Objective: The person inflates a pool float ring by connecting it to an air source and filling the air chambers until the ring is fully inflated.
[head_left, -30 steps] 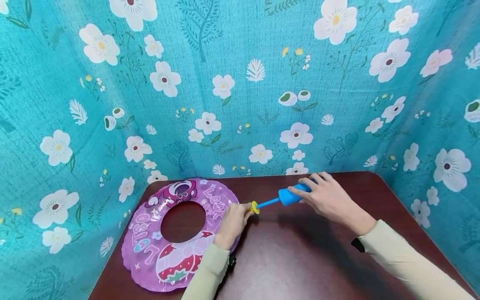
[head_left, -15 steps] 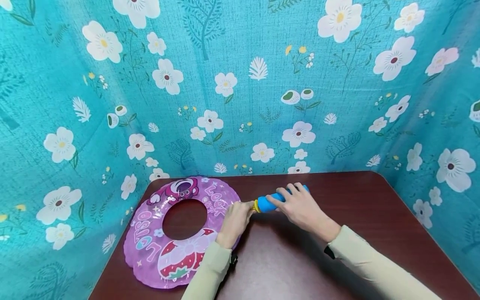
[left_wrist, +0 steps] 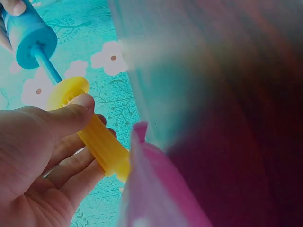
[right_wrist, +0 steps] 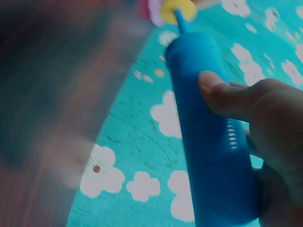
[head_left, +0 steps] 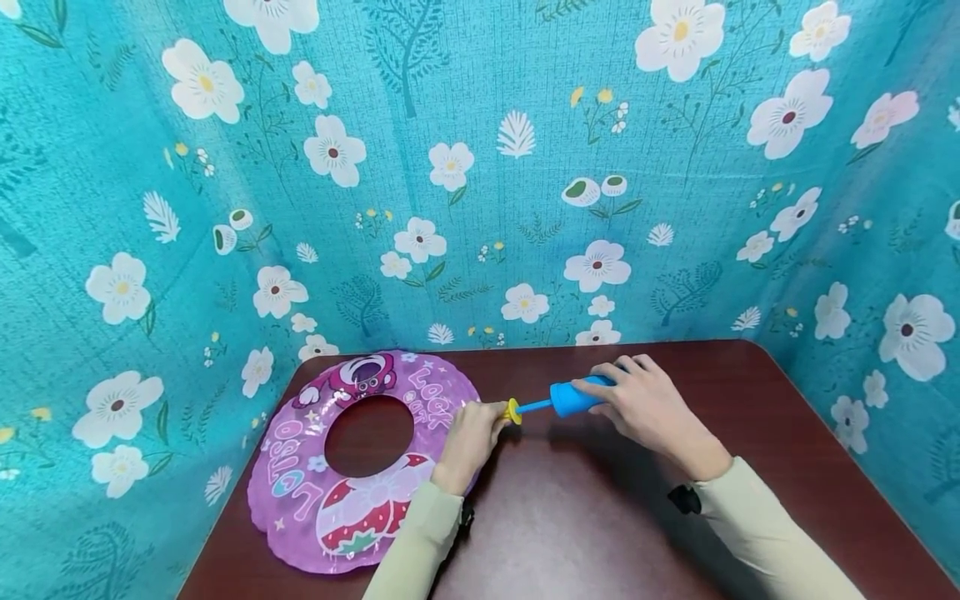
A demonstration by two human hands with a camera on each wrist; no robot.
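Observation:
A hand air pump with a blue barrel (right_wrist: 208, 127) and a yellow handle end (left_wrist: 102, 139) spans the space between my hands. My right hand (head_left: 648, 408) grips the blue barrel, thumb along its side. With my left hand (head_left: 468, 442) I pinch the yellow end just behind its round flange (head_left: 513, 411). A length of blue rod (head_left: 535, 406) shows between flange and barrel. Beside my left hand lies a purple inflated swim ring (head_left: 288, 467) printed with a bear and strawberries; in the left wrist view its pink edge (left_wrist: 161, 184) meets the yellow end.
The dark reddish-brown table (head_left: 570, 525) extends under both arms. A teal flowered curtain (head_left: 480, 167) hangs close behind it and along both sides. Black bands (head_left: 684, 499) show at the wrists.
The right hand pushed the blue barrel left up against the yellow flange, then drew it back right, baring the rod again. The left hand stayed nearly still on the yellow end.

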